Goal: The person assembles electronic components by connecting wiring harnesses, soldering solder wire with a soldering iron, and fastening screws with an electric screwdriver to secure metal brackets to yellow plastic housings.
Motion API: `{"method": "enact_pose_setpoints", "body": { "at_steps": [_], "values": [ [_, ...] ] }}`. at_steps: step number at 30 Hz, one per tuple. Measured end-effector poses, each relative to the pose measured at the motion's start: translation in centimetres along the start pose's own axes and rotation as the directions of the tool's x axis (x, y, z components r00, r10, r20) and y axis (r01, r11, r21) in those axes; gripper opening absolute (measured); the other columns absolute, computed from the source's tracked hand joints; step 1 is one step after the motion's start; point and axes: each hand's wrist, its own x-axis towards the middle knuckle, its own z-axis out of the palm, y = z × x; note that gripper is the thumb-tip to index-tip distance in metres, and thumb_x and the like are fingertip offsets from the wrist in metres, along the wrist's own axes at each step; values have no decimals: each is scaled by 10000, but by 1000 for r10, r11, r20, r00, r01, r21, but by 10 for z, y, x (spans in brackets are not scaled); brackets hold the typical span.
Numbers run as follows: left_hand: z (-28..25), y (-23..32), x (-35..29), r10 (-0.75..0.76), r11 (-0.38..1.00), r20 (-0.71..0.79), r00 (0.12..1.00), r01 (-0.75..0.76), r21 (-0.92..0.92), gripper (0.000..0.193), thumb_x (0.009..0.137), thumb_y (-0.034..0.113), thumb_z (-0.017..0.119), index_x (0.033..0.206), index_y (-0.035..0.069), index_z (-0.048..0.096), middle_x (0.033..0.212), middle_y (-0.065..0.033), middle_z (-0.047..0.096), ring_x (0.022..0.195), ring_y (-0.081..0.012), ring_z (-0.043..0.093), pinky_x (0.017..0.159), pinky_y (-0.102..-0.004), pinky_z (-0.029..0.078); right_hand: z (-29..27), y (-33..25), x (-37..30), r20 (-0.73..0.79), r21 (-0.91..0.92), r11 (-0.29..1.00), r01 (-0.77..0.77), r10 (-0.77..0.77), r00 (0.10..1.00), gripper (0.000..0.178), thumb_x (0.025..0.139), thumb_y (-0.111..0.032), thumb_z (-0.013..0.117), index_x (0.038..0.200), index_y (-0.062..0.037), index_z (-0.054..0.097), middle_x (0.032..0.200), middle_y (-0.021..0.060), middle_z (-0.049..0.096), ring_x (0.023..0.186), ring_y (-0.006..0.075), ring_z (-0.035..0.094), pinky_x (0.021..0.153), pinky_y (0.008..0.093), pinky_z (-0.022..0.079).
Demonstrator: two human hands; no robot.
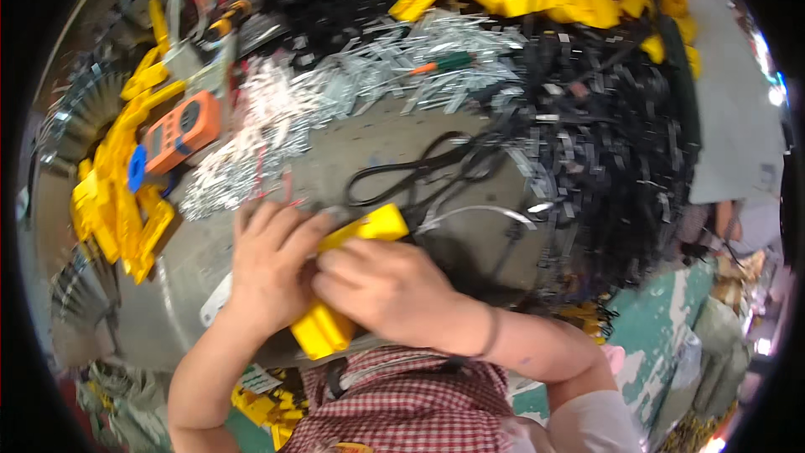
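Head view: the yellow plastic piece (pixel 323 334) sits slantwise between both hands at the near edge of the worktop (pixel 197 273), its lower end close above the checked apron (pixel 402 390), so a slip of the fingers could well let it drop into the lap or to the floor. Its upper end points toward the looped black cable (pixel 398 180) and the pale curved strip (pixel 482 210); swinging the piece that way might snag either one. A sweep of the left arm could likewise scatter the loose metal strips (pixel 226 180) heaped beyond that hand. The left hand (pixel 272 256) comes from the lower left, its back upward, fingers bent over the piece's left side; the right hand (pixel 381 289) reaches in from the right, forearm nearly level, fingers curled and pressing on the middle. Both are closed around the piece, though whether the fingertips also pinch something small between them cannot be told, being hidden and slightly blurred.
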Motion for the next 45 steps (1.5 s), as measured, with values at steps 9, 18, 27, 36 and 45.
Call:
{"method": "enact_pose_setpoints", "body": {
  "at_steps": [9,18,27,36,45],
  "values": [
    [-6,-3,-14,76,987,-10,997,-74,145,271,575,55,578,844,42,542,820,-108,516,807,-305,474,784,-420,351,-106,54,-36,-450,-357,899,-254,72,890,192,748,-99,571,928,-34,557,961,132,571,780,276,564,689,390,454],
    [-3,7,-9,-79,997,-92,993,77,-31,308,595,184,708,762,45,490,849,-115,530,844,-321,509,718,-421,422,-283,121,-110,-636,-514,349,-783,458,621,604,710,-218,676,1222,8,447,1083,247,562,989,370,566,829,386,460],
    [8,36,7,-124,976,264,957,165,-140,485,657,234,699,1091,55,577,909,-87,568,837,-262,549,719,-373,469,-109,29,-17,-335,880,475,-23,653,679,500,746,-260,711,1075,21,461,767,97,572,645,193,574,616,302,486],
    [15,33,-2,-150,965,289,945,204,-164,428,664,286,683,1015,55,605,861,-70,522,836,-232,528,689,-348,446,-43,7,3,-285,773,632,-54,423,860,659,744,-328,723,1186,7,367,762,99,567,677,204,591,697,334,470],
    [15,32,-1,-131,963,286,949,191,-190,434,671,283,661,1021,34,602,841,-67,514,838,-229,517,674,-342,430,-56,13,10,-41,776,587,-230,411,911,548,685,-451,754,884,12,539,691,133,606,579,209,592,599,326,492]
  ]
}}
